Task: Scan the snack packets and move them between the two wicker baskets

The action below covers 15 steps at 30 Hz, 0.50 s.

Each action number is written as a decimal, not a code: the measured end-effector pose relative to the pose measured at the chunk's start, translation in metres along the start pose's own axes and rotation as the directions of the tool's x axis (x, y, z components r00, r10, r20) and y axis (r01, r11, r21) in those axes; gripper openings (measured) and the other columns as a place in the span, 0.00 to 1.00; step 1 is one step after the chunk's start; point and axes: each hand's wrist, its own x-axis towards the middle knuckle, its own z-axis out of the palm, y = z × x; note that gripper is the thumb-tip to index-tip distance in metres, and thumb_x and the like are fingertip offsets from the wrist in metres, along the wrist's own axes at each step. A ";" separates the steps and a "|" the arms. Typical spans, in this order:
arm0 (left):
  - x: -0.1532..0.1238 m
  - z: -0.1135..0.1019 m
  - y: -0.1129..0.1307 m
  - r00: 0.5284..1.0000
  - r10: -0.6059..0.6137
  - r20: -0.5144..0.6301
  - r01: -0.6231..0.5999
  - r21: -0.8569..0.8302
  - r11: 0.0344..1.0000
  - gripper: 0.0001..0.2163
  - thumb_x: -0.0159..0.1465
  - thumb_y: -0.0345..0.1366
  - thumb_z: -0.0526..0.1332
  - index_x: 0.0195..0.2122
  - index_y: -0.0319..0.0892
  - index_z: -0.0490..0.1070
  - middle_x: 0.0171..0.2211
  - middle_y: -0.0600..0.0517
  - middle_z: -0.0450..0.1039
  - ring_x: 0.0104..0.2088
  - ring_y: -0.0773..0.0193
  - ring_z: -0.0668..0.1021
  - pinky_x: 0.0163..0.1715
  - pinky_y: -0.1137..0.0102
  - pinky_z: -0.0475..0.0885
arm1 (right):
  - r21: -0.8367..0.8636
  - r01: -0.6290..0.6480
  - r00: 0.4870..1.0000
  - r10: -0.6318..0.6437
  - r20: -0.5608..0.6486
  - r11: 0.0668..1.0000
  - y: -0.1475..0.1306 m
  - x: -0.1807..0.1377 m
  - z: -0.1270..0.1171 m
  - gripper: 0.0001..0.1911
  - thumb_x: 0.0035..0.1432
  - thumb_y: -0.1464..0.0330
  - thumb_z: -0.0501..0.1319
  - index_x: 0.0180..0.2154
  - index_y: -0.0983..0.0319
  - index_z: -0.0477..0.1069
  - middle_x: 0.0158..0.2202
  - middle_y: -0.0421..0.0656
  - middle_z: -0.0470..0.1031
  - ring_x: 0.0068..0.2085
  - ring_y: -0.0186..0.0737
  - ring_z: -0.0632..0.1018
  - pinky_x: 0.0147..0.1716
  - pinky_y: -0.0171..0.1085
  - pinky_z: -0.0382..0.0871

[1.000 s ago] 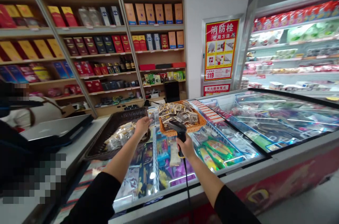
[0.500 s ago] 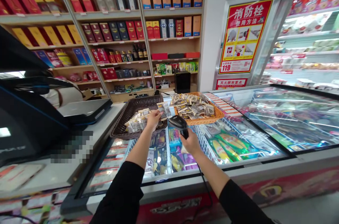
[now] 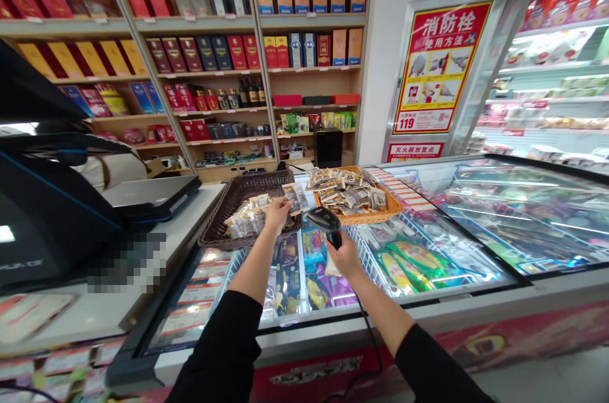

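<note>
My left hand (image 3: 277, 214) pinches a small clear snack packet (image 3: 295, 198) by its edge, above the right side of a dark brown wicker basket (image 3: 221, 205). Similar packets (image 3: 245, 219) lie heaped in that basket's near part. My right hand (image 3: 346, 256) is wrapped around the handle of a black barcode scanner (image 3: 324, 220), whose head points left and toward the held packet. Just beyond the scanner, an orange wicker basket (image 3: 380, 217) is full of packets of the same sort. Scanner and packet are apart.
Both baskets stand on a glass-topped chest freezer (image 3: 476, 289) filled with packaged goods. A scale (image 3: 152, 193) and a dark checkout machine (image 3: 52, 212) occupy the counter at left. The scanner's cable (image 3: 371, 333) hangs down the freezer's front. Shelves of boxes (image 3: 200, 73) line the back wall.
The scanner in my right hand has shifted very slightly to the right. My left hand keeps the packet in nearly the same place.
</note>
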 end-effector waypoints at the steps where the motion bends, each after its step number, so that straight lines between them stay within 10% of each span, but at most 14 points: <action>1: -0.001 -0.001 0.001 0.998 0.036 -0.053 -0.034 0.028 0.999 0.14 0.54 0.43 0.58 0.35 0.38 0.72 0.20 0.56 0.65 0.22 0.69 0.67 0.23 0.74 0.64 | 0.043 -0.023 1.000 0.023 -0.005 0.999 0.002 0.000 0.000 0.09 0.46 0.63 0.62 0.31 0.60 0.70 0.18 0.36 0.67 0.21 0.37 0.69 0.22 0.33 0.60; 6: -0.007 -0.009 0.006 0.926 0.188 -0.326 -0.135 0.178 0.975 0.20 0.58 0.43 0.54 0.49 0.39 0.70 0.23 0.55 0.68 0.26 0.66 0.70 0.30 0.72 0.65 | 0.421 -0.192 0.976 0.219 -0.016 0.887 0.012 0.001 -0.003 0.09 0.47 0.63 0.61 0.27 0.59 0.62 0.15 0.32 0.64 0.13 0.31 0.64 0.14 0.32 0.58; 15: -0.007 -0.012 -0.001 0.883 0.301 -0.360 -0.105 0.474 0.874 0.17 0.51 0.29 0.56 0.42 0.43 0.75 0.33 0.50 0.67 0.35 0.62 0.72 0.43 0.67 0.66 | 0.609 -0.258 0.929 0.366 -0.057 0.750 0.006 0.005 -0.008 0.13 0.42 0.64 0.64 0.24 0.60 0.60 0.15 0.33 0.65 0.12 0.28 0.64 0.11 0.29 0.58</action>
